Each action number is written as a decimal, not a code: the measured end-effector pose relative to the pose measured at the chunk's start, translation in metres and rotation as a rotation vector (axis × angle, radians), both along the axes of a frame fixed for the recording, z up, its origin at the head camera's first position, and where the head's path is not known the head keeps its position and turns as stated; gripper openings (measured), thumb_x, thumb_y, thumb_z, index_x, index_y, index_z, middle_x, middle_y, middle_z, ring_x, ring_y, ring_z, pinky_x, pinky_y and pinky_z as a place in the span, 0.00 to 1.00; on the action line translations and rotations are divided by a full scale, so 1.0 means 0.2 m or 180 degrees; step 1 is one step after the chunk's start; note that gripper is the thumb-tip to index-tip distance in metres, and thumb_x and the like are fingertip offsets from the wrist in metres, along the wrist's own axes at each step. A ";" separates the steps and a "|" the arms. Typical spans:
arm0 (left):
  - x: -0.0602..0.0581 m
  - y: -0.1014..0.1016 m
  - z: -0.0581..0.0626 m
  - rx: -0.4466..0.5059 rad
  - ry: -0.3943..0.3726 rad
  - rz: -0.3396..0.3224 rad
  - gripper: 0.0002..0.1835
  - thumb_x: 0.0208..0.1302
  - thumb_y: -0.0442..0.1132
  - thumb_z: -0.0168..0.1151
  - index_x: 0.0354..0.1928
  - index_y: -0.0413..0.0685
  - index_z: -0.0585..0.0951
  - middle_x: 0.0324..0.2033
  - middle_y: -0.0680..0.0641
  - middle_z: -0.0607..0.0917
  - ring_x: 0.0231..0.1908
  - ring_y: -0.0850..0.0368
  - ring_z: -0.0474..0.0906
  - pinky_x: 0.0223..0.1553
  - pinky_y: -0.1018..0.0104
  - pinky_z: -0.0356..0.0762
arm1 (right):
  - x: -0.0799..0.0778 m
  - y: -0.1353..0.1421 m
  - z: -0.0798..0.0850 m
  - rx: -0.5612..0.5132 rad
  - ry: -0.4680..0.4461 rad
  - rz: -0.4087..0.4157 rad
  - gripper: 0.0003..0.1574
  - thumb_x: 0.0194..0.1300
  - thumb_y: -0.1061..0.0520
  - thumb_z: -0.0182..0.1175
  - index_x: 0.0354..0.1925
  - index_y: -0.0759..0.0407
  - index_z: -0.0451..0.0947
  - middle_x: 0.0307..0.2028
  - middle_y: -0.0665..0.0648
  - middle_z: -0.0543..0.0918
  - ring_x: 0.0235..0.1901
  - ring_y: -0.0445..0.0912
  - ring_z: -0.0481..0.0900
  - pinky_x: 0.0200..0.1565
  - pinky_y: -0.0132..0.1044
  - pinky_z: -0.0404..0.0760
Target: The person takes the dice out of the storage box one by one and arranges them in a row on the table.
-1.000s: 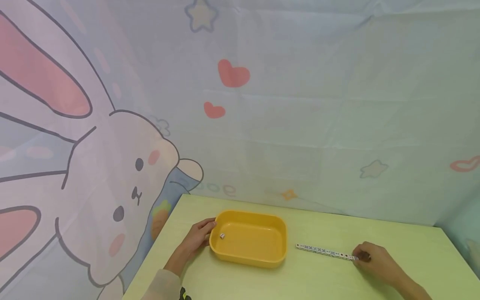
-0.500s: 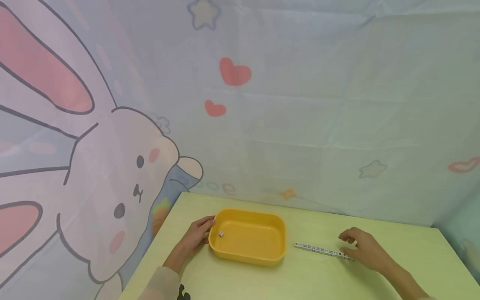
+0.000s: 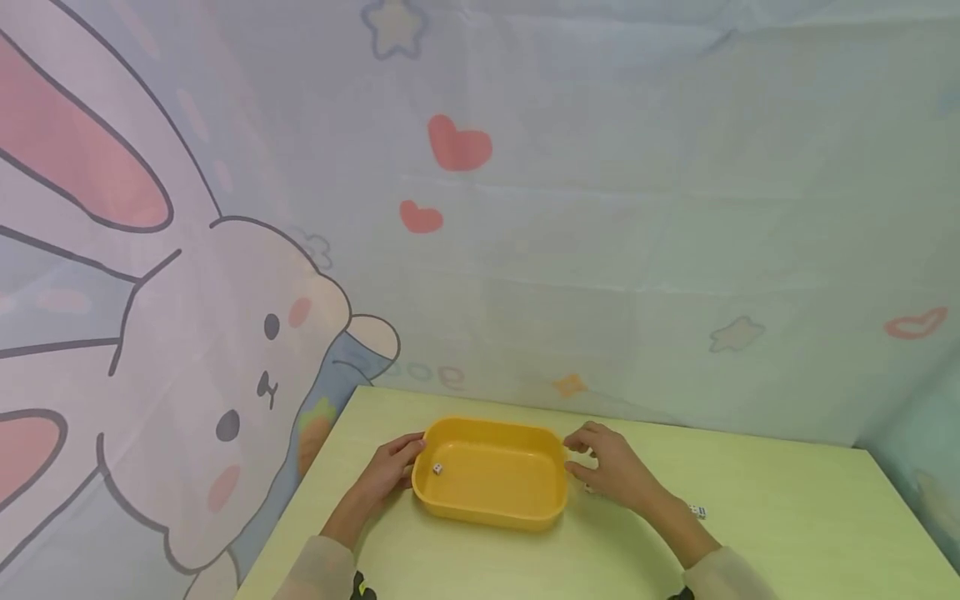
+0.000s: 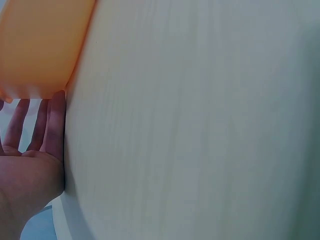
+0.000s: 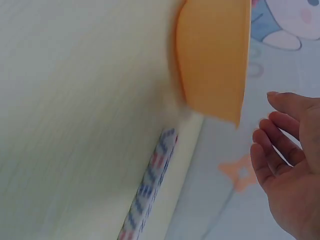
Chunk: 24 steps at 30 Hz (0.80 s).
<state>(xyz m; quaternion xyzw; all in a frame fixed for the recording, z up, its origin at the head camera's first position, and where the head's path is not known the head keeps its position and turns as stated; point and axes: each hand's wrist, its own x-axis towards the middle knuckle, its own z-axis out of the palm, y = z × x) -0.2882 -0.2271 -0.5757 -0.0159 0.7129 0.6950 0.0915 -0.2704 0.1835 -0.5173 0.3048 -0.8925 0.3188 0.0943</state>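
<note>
A yellow rectangular tray [image 3: 498, 518] rests on the table, one white die [image 3: 437, 469] lying inside near its left end. My left hand [image 3: 388, 468] touches the tray's left end, its fingers straight against the wall in the left wrist view. At the opposite end, my right hand [image 3: 609, 468] is held with loosely bent fingers and nothing between thumb and fingers, fingertips close to the rim. A straight row of white dice [image 5: 147, 192] with dark and red dots lies to the right of the tray. In the head view my right hand and forearm hide most of that row.
The pale green table [image 3: 780, 492] has its back edge against a hanging cloth [image 3: 615, 208] printed with a rabbit, hearts and stars. Another cloth panel [image 3: 918, 467] hangs at the right side.
My right hand has left the right end of the dice row and moved left to the tray's right end. My left hand stays at the tray, and the dice row keeps its place.
</note>
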 end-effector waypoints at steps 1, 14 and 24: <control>0.00 0.00 0.00 0.0003 0.0002 0.0002 0.32 0.79 0.51 0.62 0.73 0.36 0.74 0.62 0.35 0.82 0.53 0.49 0.85 0.46 0.59 0.88 | -0.01 -0.04 0.00 -0.0045 0.0004 0.0039 0.15 0.68 0.60 0.74 0.51 0.61 0.85 0.44 0.51 0.83 0.44 0.53 0.83 0.46 0.48 0.86; 0.00 -0.01 -0.01 -0.0005 0.0044 -0.0033 0.33 0.78 0.53 0.63 0.73 0.37 0.74 0.64 0.35 0.81 0.55 0.48 0.84 0.46 0.58 0.88 | -0.06 -0.52 -0.06 -0.0543 -0.0135 0.0255 0.13 0.68 0.62 0.72 0.49 0.67 0.86 0.43 0.61 0.84 0.42 0.54 0.83 0.44 0.44 0.87; 0.00 0.00 0.00 0.0005 0.0014 -0.0087 0.33 0.79 0.52 0.62 0.74 0.38 0.73 0.63 0.36 0.81 0.55 0.48 0.84 0.47 0.59 0.88 | -0.09 -0.82 -0.10 -0.0815 -0.0484 0.0313 0.16 0.70 0.61 0.70 0.52 0.68 0.84 0.46 0.62 0.86 0.46 0.55 0.83 0.47 0.48 0.87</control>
